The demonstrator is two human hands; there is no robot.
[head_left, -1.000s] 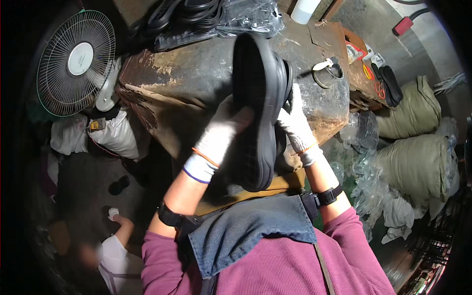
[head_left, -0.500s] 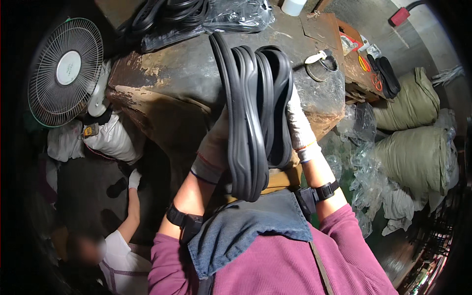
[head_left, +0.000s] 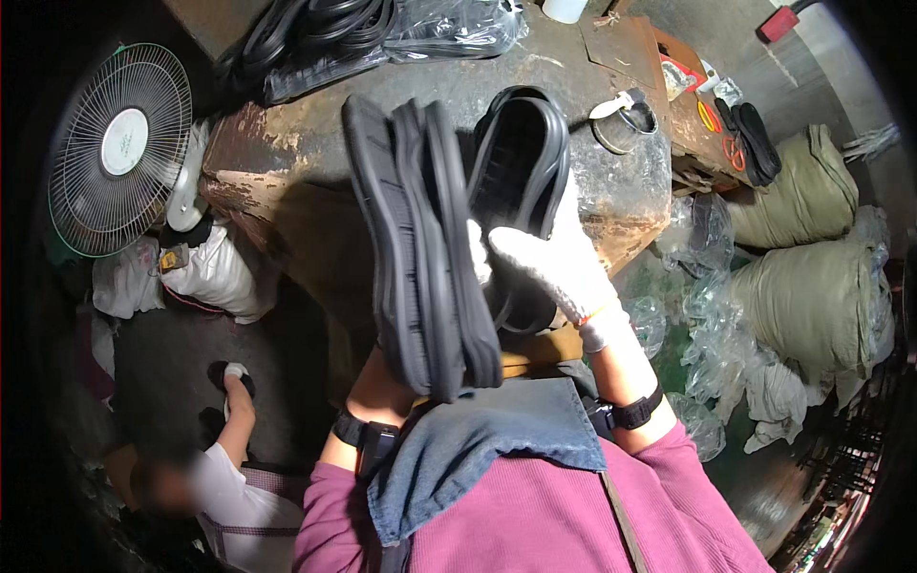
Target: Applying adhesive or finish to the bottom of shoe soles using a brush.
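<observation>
I hold black rubber shoe soles in front of me above the table's near edge. My left hand (head_left: 479, 254), in a white glove, grips the left stack of several soles (head_left: 387, 239); most of the hand is hidden behind them, with a bit of glove showing in the gap. My right hand (head_left: 559, 263), also white-gloved, is closed around the right-hand soles (head_left: 543, 143), its thumb on the near side. These lean apart from the left stack and show a hollow inner face. How many soles are in each stack I cannot tell.
The worn table (head_left: 315, 124) bears black soles in clear plastic (head_left: 449, 33) and a tin with a brush (head_left: 626, 129). Scissors (head_left: 734, 153) lie at the right. A fan (head_left: 124, 143) stands left, green sacks (head_left: 802, 296) right. A co-worker (head_left: 239, 497) is at lower left.
The single bundle has parted into two: the left stack swung left and tilted, while the right-hand soles stayed right. My right thumb has come round to the near side.
</observation>
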